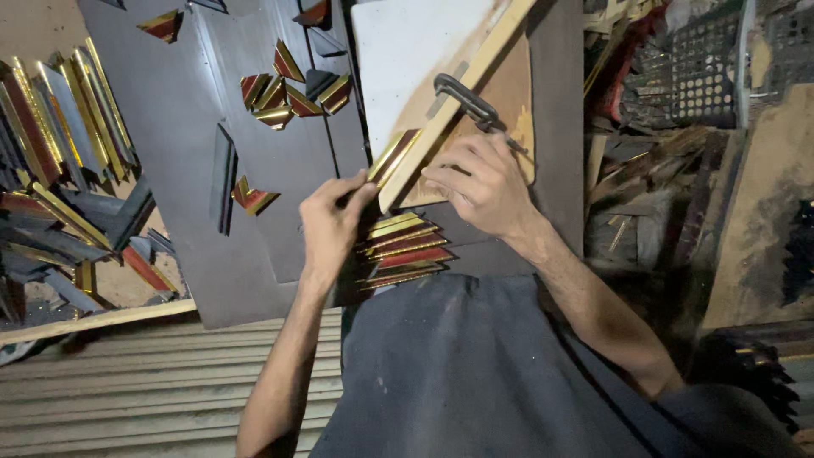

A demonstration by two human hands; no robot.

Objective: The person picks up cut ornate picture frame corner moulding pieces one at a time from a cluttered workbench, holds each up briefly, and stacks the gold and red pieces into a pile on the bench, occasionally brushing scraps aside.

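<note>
Two hands meet at the near end of a wooden guide strip (pixel 449 102) that runs slantwise across the dark work board (pixel 178 127). Our left hand (pixel 332 222) pinches a short piece of gold-and-red frame moulding (pixel 392 157) between thumb and fingertips, the fingers narrow and closed on its lower end. Our right hand (pixel 479 182) lies curled over the strip just below a metal clamp (pixel 465 100), fingers bent and pressing down; whether it grips anything small we cannot tell.

We judge the step in hand to be seating the moulding piece against the strip's edge. The next move seems to call for holding the piece flush along that edge while the right hand keeps the strip from shifting.

The piece is narrow, with a bright gold rim beside a dark red band, and it lies touching the left edge of the strip, near the board's near edge. Just below it, a small stack of like pieces (pixel 405 253) rests at the board's near edge, by our dark trousers (pixel 475 373). More cut offcuts (pixel 292 89) lie scattered toward the board's far side, and long moulding lengths (pixel 59 136) are heaped beyond its left edge.
</note>
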